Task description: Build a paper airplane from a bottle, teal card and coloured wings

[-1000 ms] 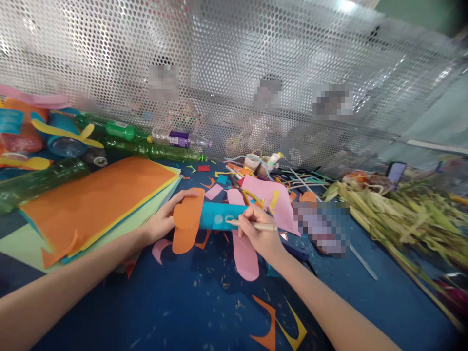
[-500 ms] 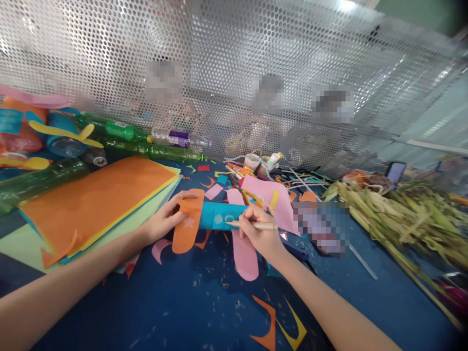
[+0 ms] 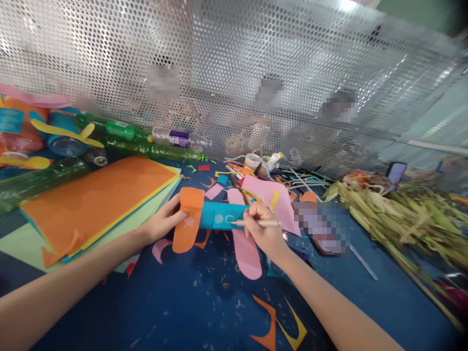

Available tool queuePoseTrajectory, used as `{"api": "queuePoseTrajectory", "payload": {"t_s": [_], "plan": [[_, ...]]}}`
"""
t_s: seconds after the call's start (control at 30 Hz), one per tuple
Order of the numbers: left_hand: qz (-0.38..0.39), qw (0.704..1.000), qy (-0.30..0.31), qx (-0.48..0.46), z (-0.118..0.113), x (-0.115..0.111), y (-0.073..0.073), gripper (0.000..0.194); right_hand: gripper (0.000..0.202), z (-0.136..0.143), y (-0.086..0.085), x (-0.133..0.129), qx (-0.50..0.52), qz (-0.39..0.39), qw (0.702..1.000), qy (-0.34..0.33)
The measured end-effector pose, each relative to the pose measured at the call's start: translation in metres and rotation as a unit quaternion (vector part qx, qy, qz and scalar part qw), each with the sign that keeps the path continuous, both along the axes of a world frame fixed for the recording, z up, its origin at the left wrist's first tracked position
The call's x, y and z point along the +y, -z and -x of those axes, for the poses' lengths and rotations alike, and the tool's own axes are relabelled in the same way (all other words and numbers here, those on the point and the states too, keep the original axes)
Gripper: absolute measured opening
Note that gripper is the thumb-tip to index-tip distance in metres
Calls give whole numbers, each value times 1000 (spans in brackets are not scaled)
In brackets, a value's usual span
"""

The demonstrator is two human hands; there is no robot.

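A toy plane with a blue paper body (image 3: 206, 215) lies between my hands, with an orange paper strip (image 3: 187, 239) across its left end and pink strips (image 3: 246, 256) farther right. My left hand (image 3: 165, 222) grips the plane at the orange strip, some fingers hidden behind it. In my right hand (image 3: 261, 225) is a light beige pen (image 3: 268, 223), its tip on the blue paper at a pale curved line. A pale round mark is left of that line, and a pale star shows on the orange strip.
Orange and coloured sheets (image 3: 106, 195) are stacked at left, below green plastic bottles (image 3: 146, 148). Pink paper (image 3: 270, 187), scissors (image 3: 252, 197) and scraps lie behind the plane. A phone (image 3: 325, 231) and corn husks (image 3: 387, 214) are at right. A perforated metal screen (image 3: 226, 63) stands behind.
The pen tip has moved slightly right and the curved line on the blue paper looks changed. The left fingers have shifted behind the orange strip; the lower pink strip has swung slightly right.
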State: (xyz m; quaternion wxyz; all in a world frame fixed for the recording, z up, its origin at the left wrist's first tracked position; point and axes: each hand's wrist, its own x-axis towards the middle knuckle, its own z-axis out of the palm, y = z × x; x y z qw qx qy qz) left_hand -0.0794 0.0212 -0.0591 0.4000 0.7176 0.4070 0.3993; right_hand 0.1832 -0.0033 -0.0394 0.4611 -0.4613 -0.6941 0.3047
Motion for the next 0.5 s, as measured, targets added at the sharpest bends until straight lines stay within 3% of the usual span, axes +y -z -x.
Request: {"api": "queuePoseTrajectory", "payload": {"t_s": [0.23, 0.5], "plan": [[-19, 1000, 17, -11, -3, -1, -8, 41, 28, -4, 2, 2, 11, 5, 1000, 19], [-1, 1000, 22, -6, 0, -1, -4, 45, 27, -5, 5, 6, 30, -11, 999, 27]]}}
